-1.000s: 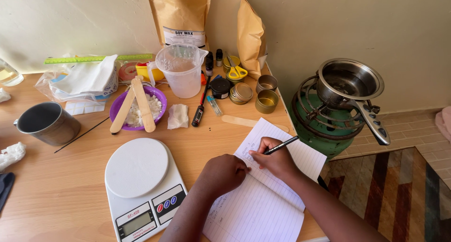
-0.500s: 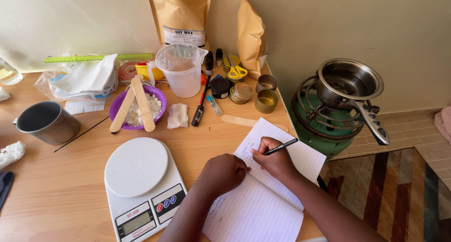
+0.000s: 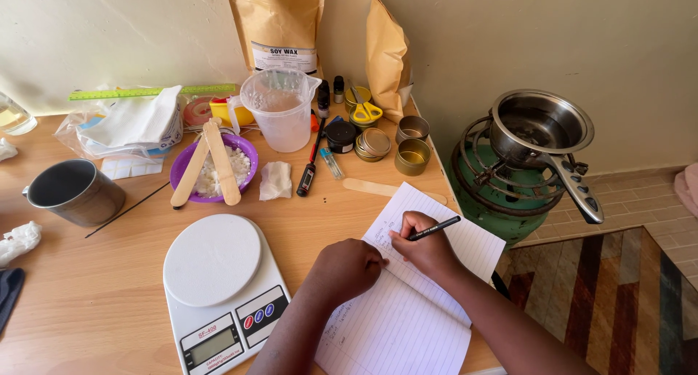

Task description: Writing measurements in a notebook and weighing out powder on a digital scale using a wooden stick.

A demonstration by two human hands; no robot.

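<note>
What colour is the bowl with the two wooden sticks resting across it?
Purple. The bowl holds white flakes under the wooden sticks, seen clearly in the head view.

Black pen [image 3: 434, 228] and open lined notebook [image 3: 411, 302] at the near right of the desk [image 3: 94, 302].

The pen is slim and black, tilted with its tip down on the notebook's far page and its back end pointing right and away. The notebook lies open and flat, turned at an angle, its white ruled pages running from the middle of the desk towards the near right edge; faint handwriting shows on the near page.
</note>
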